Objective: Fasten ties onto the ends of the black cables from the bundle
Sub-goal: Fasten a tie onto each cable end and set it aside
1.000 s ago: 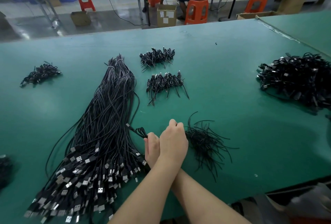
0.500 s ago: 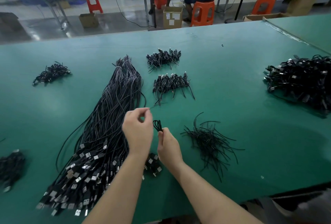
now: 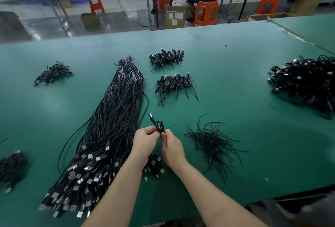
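Bundle (image 3: pixel 108 127): many untied black cables are still laid on the desk (image 3: pixel 235 118), left of the hands.
Left hand (image 3: pixel 145 141): fingers are curled, pinching the coiled cable (image 3: pixel 158 126).
Right hand (image 3: pixel 173 147): the same coil is pinched by its fingers; a tie appears half-twisted.
Finished rows (image 3: pixel 174 83): a minority, it is judged.
Loose ties (image 3: pixel 212 143): plenty are left.

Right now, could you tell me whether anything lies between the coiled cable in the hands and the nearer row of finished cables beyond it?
Nothing visible does. The left hand and right hand pinch the coiled cable, and only bare green table lies between it and the nearer row of tied cables. The big bundle stays left of that path.
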Available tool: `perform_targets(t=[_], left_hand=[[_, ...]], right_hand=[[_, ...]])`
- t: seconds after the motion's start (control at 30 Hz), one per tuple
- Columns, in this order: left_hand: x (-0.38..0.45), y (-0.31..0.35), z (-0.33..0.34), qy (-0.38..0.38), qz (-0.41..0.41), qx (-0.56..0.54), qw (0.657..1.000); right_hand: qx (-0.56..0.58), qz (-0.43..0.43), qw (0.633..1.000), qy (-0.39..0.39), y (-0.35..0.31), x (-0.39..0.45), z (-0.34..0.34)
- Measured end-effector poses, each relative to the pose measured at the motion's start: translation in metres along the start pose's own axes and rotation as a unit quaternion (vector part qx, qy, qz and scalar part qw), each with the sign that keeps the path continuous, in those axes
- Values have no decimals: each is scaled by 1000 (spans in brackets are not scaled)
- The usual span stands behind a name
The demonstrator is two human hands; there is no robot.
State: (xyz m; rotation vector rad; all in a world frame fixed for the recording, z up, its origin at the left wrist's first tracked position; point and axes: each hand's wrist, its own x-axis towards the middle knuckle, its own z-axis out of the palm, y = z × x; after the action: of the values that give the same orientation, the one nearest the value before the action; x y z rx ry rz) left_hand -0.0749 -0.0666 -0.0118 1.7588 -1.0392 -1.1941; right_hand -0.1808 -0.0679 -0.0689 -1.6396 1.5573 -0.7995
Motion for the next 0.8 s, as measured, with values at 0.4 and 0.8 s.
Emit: perform_targets(t=[0.4, 0.8], left_hand=[[1, -9, -2, 26, 50, 12, 998], [0, -9, -8, -9, 35, -44, 998]], right_hand=[[-21, 7, 1000, -8, 1, 4, 2], [-1, 13, 1000, -19, 0, 5, -1]])
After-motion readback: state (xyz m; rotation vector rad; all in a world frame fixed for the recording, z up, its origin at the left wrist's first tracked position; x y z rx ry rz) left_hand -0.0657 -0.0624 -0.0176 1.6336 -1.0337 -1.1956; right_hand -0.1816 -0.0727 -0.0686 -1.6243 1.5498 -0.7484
